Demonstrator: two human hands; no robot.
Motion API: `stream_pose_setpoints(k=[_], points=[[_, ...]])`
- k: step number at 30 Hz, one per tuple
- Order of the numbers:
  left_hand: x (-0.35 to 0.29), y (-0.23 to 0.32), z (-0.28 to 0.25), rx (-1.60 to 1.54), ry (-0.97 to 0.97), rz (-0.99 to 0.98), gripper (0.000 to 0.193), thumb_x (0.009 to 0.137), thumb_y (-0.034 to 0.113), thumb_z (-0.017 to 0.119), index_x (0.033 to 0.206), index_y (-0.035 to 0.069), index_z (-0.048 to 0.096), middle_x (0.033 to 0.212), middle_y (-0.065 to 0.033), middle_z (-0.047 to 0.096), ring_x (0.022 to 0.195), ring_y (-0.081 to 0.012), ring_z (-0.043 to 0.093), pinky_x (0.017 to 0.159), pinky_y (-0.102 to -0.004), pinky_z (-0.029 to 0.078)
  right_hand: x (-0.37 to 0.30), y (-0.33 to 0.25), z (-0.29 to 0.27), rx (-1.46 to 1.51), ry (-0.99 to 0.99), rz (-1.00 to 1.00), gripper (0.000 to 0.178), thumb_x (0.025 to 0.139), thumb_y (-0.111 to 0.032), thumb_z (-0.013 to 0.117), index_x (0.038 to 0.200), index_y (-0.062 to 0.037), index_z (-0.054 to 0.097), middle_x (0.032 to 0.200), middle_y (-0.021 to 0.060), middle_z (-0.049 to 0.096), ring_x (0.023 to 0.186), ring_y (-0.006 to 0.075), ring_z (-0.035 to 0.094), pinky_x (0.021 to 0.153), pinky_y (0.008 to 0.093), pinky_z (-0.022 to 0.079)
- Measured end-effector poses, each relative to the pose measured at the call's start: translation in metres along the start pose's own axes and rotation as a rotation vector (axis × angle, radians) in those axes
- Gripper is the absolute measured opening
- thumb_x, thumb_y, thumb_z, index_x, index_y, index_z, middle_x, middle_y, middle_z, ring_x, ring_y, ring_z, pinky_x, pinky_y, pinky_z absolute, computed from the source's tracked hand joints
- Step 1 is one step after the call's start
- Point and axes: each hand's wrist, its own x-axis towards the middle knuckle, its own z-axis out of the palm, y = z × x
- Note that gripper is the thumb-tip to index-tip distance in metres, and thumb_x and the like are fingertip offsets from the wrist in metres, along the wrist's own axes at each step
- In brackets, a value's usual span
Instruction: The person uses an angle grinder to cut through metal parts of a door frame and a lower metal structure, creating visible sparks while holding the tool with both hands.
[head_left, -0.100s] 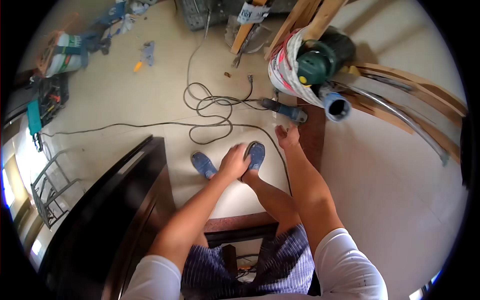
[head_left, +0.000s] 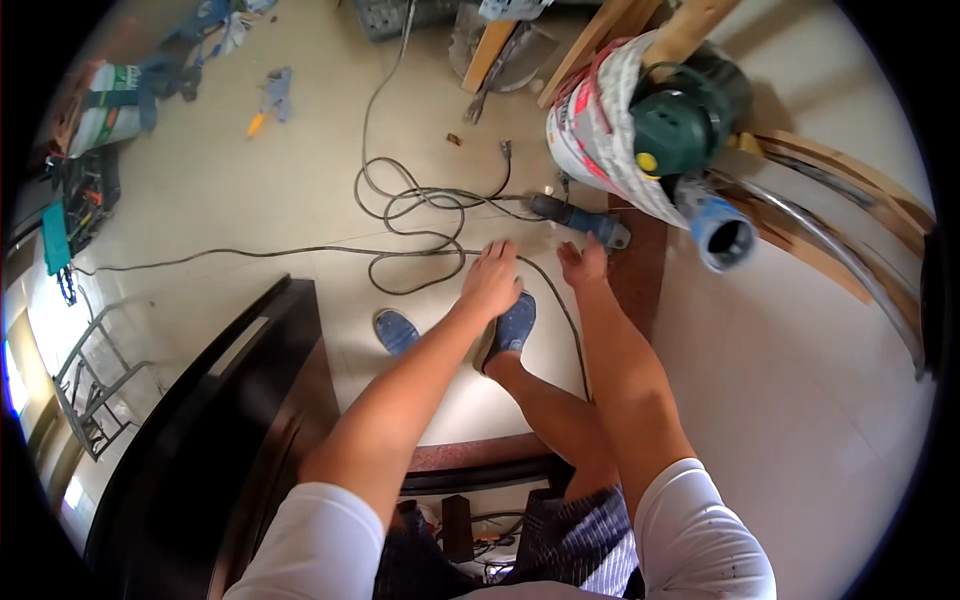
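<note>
My left hand [head_left: 492, 282] hovers over the front of my right shoe, holding nothing, its fingers stretched forward. My right hand [head_left: 586, 264] is open, thumb and fingers apart, just short of a blue and black angle grinder [head_left: 576, 216]. The grinder lies on the floor, its grey metal head toward the right. Whether my fingertips touch it I cannot tell. A dark power cable [head_left: 440, 191] lies in loose loops left of the grinder, with a plug [head_left: 506, 150] at one end.
A white bucket [head_left: 580, 145] at the upper right holds a green power tool [head_left: 672, 132] and a blue-ended tube [head_left: 727, 243]. Wooden strips [head_left: 810, 262] and a metal pipe [head_left: 850, 250] lie behind it. A dark door [head_left: 230, 400] stands at left. A trowel-like tool [head_left: 275, 97] lies farther off.
My left hand has moved forward from beside the right shoe. My right hand has come slightly nearer the grinder. The view has shifted a little, and the shoes appear lower.
</note>
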Motion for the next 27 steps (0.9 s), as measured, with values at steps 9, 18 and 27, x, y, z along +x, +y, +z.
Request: stream_pose_setpoints(k=[9,18,27], points=[[0.084,-0.061,-0.001,0.332,0.002,0.155,0.033,0.097,0.020,0.071,0.124,0.002,0.065,0.123,-0.0167,0.070,0.130,-0.0368,0.055,0.111,-0.0516,0.047,0.091,-0.001,0.087,0.180,-0.182,-0.066,0.033,0.104,-0.036,0.069,0.127,-0.0122,0.067,0.121,0.0089,0.072,0.110,0.0311,0.069,0.103,0.0525,0.056],[-0.119,-0.001,-0.301,-0.447,0.648,-0.251,0.022,0.114,0.019,0.056,0.123,0.003,0.068,0.116,-0.0080,0.067,0.105,-0.0196,0.063,0.089,-0.0388,0.056,-0.223,-0.095,-0.055,0.290,-0.444,0.218,0.032,0.095,-0.039,0.059,0.101,-0.0082,0.062,0.091,0.0072,0.066,0.083,0.0309,0.064,0.083,0.0553,0.057],[-0.304,0.237,-0.296,-1.569,-0.161,-1.102,0.113,0.096,0.075,0.065,0.164,-0.007,0.030,0.152,-0.0371,0.053,0.134,-0.0567,0.058,0.116,-0.0673,0.046,-0.828,-0.198,-0.129,0.432,-0.255,-0.065,0.026,0.089,-0.014,0.076,0.109,-0.0062,0.061,0.097,0.0087,0.066,0.097,0.0265,0.066,0.099,0.0452,0.057]])
